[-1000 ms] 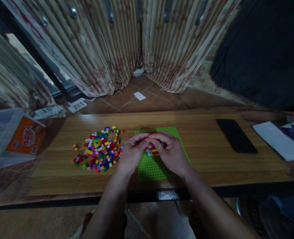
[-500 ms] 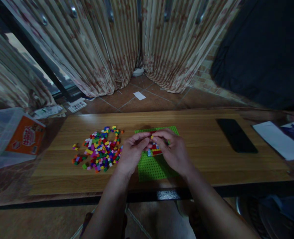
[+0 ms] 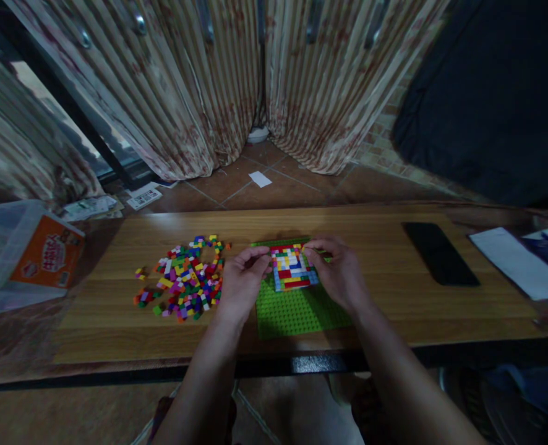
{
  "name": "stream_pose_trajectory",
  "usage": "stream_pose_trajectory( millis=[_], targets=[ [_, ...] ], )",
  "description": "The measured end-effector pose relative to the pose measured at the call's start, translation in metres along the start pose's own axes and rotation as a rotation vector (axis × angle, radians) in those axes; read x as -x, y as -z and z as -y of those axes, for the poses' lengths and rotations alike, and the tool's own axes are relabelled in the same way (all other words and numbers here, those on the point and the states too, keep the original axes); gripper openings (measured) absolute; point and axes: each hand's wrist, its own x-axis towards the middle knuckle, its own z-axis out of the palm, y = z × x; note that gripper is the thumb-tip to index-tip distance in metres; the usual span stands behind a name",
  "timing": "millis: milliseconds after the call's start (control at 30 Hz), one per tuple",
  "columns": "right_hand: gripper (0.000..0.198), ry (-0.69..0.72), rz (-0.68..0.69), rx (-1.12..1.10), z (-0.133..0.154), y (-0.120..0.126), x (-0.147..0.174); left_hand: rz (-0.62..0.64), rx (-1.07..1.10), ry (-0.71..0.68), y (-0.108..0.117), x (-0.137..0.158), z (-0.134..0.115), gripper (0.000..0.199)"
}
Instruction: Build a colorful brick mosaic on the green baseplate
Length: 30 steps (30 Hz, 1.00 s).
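Observation:
On the green studded baseplate sits a low, roughly rectangular build of toy bricks in red, yellow, white and blue. At its left edge is my left hand, thumb and forefinger pinched together; whatever they grip, if anything, is too small to make out. My right hand is at the far right corner of the build, its fingertips closed around what looks like a small yellow brick. The fingers cover parts of both side edges.
Left of the baseplate lies a loose pile of many-coloured bricks. A black phone-like slab rests on the wooden table at right, with white paper beyond. A clear plastic tub with an orange label stands at far left.
My hands have moved apart from over the middle of the build to its two sides, uncovering its bricks. The yellow brick has moved right with my right fingertips.

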Motion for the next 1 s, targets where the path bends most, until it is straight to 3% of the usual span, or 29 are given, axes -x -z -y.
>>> stream_pose_trajectory(
  millis=[333, 567, 733, 1000],
  targets=[
    [0.012, -0.08, -0.018, -0.142, -0.007, -0.011, -0.003, 0.024, -0.017, 0.007, 0.001, -0.001, 0.001, 0.019],
    [0.024, -0.342, -0.087, -0.409, -0.008, -0.021, -0.007, 0.035, -0.045, 0.001, 0.002, -0.002, 0.004, 0.017],
    [0.032, -0.464, -0.054, -0.512, -0.006, -0.021, -0.009, 0.037, -0.046, 0.009, 0.002, -0.003, 0.005, 0.016],
    [0.029, -0.467, -0.002, -0.484, -0.006, -0.018, -0.014, 0.003, -0.067, 0.005, 0.0, -0.003, 0.009, 0.014]
  ],
)
